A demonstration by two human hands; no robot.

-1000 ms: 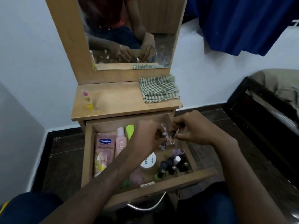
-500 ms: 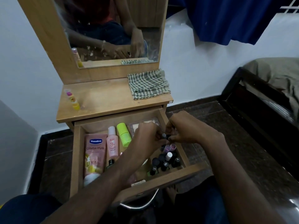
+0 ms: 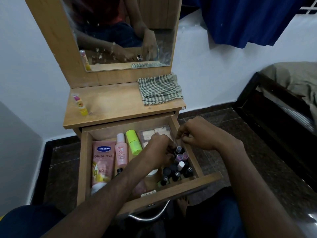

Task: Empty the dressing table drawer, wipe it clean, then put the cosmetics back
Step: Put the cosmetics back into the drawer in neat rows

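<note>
The wooden drawer (image 3: 171, 191) is pulled out below the dressing table top (image 3: 116, 103). Inside lie a pink Vaseline tube (image 3: 103, 162), a pink bottle (image 3: 121, 152), a lime green bottle (image 3: 133, 142) and a clear palette case (image 3: 154, 133). Several small dark nail polish bottles (image 3: 176, 172) stand in the drawer's right front corner. My left hand (image 3: 159, 152) reaches into the drawer, fingers closed around a small grey-capped bottle (image 3: 178, 149) at the back of that cluster. My right hand (image 3: 197, 134) hovers over the drawer's right wall, fingers loosely curled, nothing visible in them.
A folded green checked cloth (image 3: 159, 89) lies on the table top's right end, and a small yellow tube (image 3: 80, 104) stands at its left. The mirror (image 3: 120, 31) rises behind. A dark bed frame (image 3: 274, 109) is close on the right. A white jar (image 3: 151, 172) peeks under my left forearm.
Both hands were pinching small bottles together above the drawer. Now they have parted: my left hand has lowered to the bottle cluster and my right hand has drawn back to the right.
</note>
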